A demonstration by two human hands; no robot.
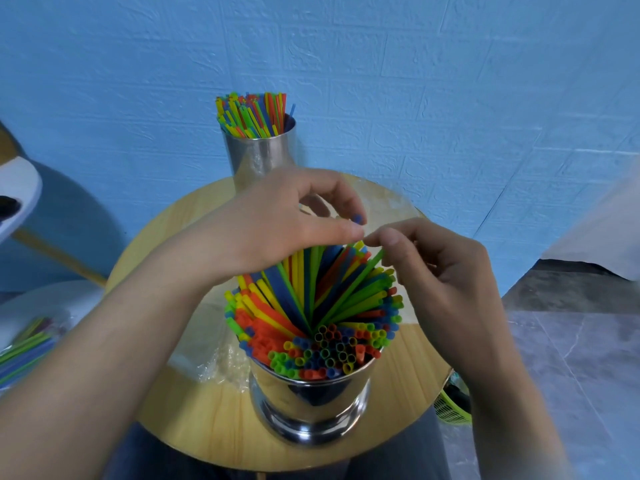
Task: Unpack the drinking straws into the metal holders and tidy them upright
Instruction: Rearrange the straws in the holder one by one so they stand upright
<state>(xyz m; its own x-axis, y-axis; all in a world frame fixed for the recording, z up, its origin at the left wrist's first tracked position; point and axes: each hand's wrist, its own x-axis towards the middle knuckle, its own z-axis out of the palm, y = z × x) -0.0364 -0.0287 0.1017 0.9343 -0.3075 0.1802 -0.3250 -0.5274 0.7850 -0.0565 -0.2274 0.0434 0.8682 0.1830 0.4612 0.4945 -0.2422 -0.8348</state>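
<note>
A shiny metal holder (311, 400) stands at the near edge of the round wooden table (194, 420), packed with colourful straws (322, 306) that fan outward. My left hand (277, 223) reaches over the far side of the bundle and pinches the tip of a blue straw (358, 219) between thumb and fingers. My right hand (436, 271) hovers at the right side, thumb and forefinger pinching the top of a green straw (375, 258). A second metal holder (259, 154) full of straws (251, 114) stands upright at the table's far edge.
Crumpled clear plastic wrapping (221, 365) lies on the table left of the near holder. More straws in a plastic bag (27, 344) rest on a white surface at the left. A green basket (450, 407) sits on the floor to the right. A blue wall stands close behind.
</note>
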